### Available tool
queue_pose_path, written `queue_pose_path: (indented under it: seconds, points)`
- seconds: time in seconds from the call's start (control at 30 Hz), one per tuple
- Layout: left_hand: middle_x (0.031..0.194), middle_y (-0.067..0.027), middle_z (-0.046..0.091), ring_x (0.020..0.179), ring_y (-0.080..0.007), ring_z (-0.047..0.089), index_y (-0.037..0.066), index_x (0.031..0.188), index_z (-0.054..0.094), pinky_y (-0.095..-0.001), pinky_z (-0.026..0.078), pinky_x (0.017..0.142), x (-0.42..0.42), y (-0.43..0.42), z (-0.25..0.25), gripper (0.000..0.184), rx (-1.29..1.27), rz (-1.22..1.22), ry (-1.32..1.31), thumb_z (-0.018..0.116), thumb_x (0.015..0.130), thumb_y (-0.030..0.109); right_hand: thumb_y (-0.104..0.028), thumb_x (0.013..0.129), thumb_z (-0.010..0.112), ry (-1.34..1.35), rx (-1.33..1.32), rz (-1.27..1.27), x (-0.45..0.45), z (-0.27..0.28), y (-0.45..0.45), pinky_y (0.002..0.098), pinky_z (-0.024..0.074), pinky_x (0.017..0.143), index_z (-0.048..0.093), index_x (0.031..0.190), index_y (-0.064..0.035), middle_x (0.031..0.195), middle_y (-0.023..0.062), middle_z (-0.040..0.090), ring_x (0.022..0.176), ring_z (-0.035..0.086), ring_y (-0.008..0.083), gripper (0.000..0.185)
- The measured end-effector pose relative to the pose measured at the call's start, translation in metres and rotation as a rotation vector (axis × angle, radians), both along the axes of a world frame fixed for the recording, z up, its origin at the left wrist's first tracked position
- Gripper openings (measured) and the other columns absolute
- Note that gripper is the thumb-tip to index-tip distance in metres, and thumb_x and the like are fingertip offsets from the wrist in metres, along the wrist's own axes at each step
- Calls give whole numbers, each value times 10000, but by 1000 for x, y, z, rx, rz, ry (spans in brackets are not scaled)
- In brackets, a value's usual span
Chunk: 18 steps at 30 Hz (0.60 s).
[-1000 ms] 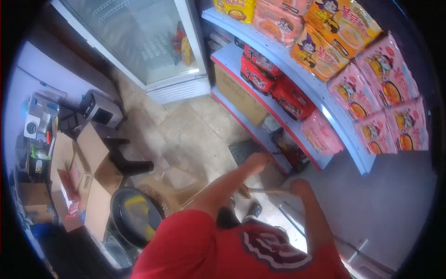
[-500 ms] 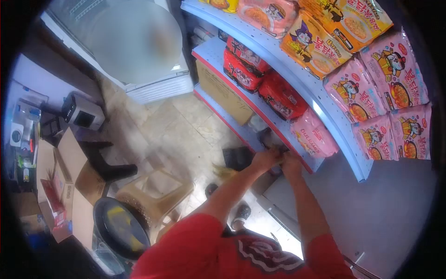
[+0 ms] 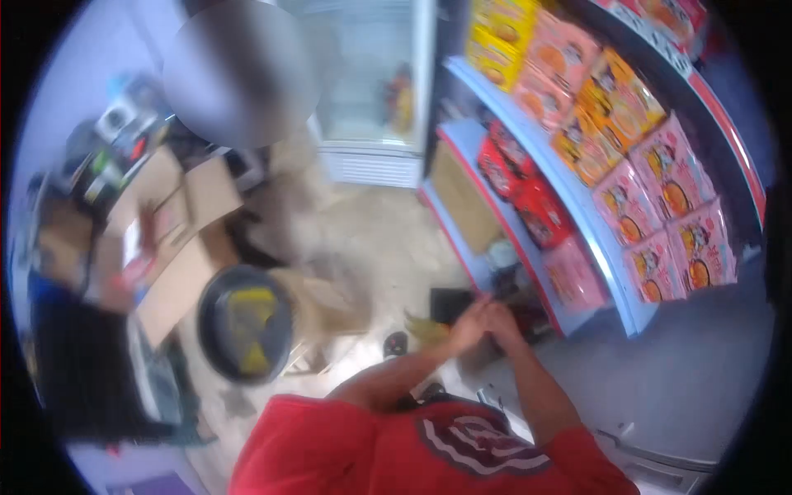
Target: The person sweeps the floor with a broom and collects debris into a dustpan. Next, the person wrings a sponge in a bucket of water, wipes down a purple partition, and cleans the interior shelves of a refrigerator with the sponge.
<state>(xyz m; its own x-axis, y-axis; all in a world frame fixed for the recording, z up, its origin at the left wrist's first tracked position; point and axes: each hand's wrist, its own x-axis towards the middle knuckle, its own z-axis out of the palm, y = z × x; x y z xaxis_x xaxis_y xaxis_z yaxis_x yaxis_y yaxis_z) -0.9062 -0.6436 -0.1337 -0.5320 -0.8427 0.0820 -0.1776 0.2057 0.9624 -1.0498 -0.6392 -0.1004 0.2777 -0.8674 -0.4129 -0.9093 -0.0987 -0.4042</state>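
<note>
My left hand (image 3: 469,325) and my right hand (image 3: 502,321) meet in front of me, beside the lower end of the shelf unit. Their fingers are curled in and pressed close together. Blur hides whatever is between them. Nearest to the hands are the red-edged lower shelf (image 3: 518,262) and a pink noodle pack (image 3: 575,276) on it. Red noodle packs (image 3: 540,213) sit farther along that shelf. Below the hands, a yellowish item (image 3: 426,332) and a dark box-like shape (image 3: 451,304) are near the floor.
Pink (image 3: 670,172) and orange noodle packs (image 3: 624,97) fill the blue upper shelf (image 3: 528,124). To the left are an open cardboard box (image 3: 183,276), a round black lid-like object with yellow marks (image 3: 246,326) and a beige stool (image 3: 330,307). A glass-door fridge (image 3: 371,169) stands ahead.
My view has swung, so the shelves appear farther right and the fridge more upright. Both hands stay together and appear slightly lower, a little off the shelf edge.
</note>
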Motion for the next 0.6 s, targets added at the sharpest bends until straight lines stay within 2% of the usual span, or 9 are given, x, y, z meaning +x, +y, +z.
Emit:
queue_pose_path:
  seconds: [0.03,0.1,0.17,0.2,0.3,0.37,0.47,0.57,0.6]
  points:
    - [1447,-204,302,1315,-336,348,34,1410,274,-412,321,1055,12,9,22,566,-20,78,-13,405,949,337,-362,819,579,-34,-14,107,21,16,-1,425,381,986,474,1289,-75,1334,157,467,1187,470,346,560]
    - [1486,-203,220,1393,-302,192,0,1426,226,-386,184,1117,42,36,105,619,-255,268,-125,370,965,388,-428,879,487,-1154,105,-397,81,49,10,398,309,1048,387,1355,-62,1408,139,383,1268,390,303,609]
    - [1498,-199,183,1403,-295,149,8,1436,203,-388,151,1125,86,63,200,603,-216,399,36,334,978,378,-462,909,441,-1667,314,-599,146,109,26,385,273,1079,343,1388,-56,1446,130,341,1308,350,281,635]
    - [1509,-195,146,1413,-289,105,16,1447,179,-390,118,1134,108,74,234,588,-178,431,220,297,990,367,-457,930,391,-1661,277,-529,181,164,39,369,234,1094,301,1405,-49,1465,116,305,1331,309,267,633]
    - [1522,-176,109,1417,-277,84,29,1459,136,-372,87,1137,185,104,291,586,-319,645,257,264,995,365,-444,973,287,-1626,165,-307,260,266,88,337,159,1123,219,1439,-36,1498,91,244,1372,233,238,623]
    - [1528,-167,90,1419,-271,73,35,1465,115,-364,71,1138,226,135,300,586,-384,749,256,247,998,363,-436,979,280,-1483,100,-64,293,276,131,337,161,1121,222,1439,-38,1483,99,270,1365,248,235,611]
    - [1536,-160,35,1424,-251,20,40,1470,79,-364,45,1137,279,163,278,599,-66,971,617,214,995,379,-424,988,270,-1346,97,155,346,268,178,337,164,1118,226,1439,-40,1460,111,309,1355,269,230,594]
    - [1540,-145,27,1422,-263,-31,49,1473,65,-372,11,1133,291,257,302,643,-88,972,609,228,985,434,-430,989,263,-1381,303,32,394,261,197,343,178,1112,245,1432,-41,1447,122,331,1345,288,227,590]
    - [1539,-150,35,1420,-293,-17,74,1476,97,-390,14,1131,290,285,309,635,-197,937,472,235,981,448,-445,983,263,-1408,380,-55,408,258,201,348,189,1108,261,1426,-41,1449,124,327,1342,293,228,599]
